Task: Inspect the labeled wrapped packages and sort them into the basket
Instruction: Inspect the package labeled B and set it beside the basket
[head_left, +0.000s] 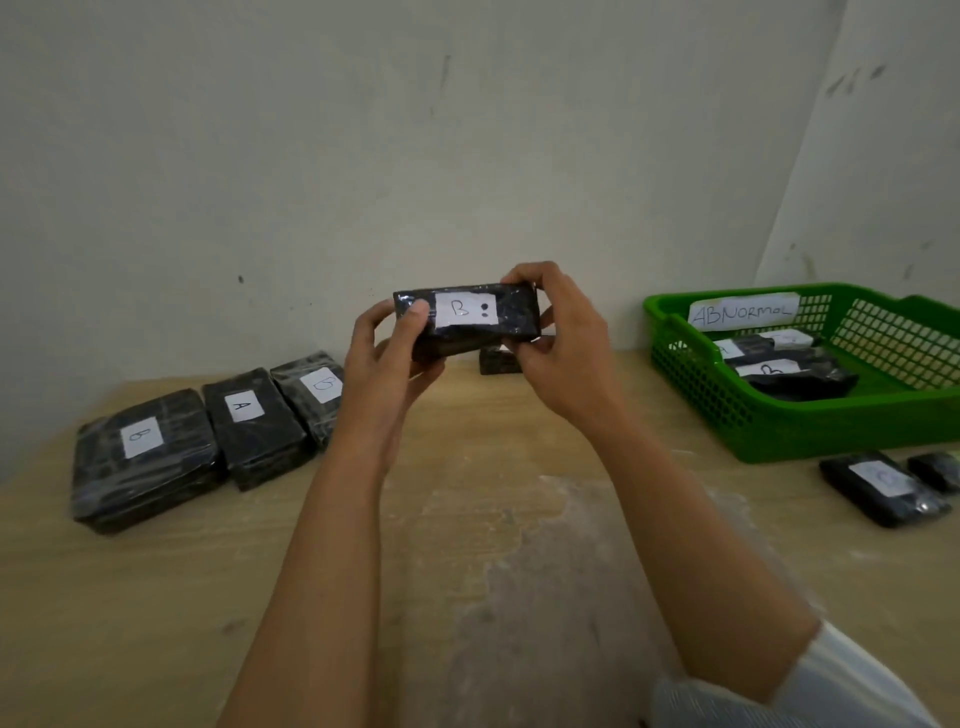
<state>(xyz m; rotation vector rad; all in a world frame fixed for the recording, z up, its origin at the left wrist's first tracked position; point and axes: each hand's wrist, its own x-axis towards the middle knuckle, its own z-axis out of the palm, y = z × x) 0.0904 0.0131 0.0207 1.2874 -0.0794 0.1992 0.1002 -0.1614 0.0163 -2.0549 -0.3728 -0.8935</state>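
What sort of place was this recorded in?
Probably a makeshift sorting station in a bare room: a plain wooden table against a scuffed wall, a green basket hand-labelled ABNORMAL, and black wrapped packages with handwritten letters, like the held package marked B.

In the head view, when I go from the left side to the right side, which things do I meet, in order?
package marked B → package marked A → third labelled package → left hand → held package → right hand → green basket → package in front of the basket
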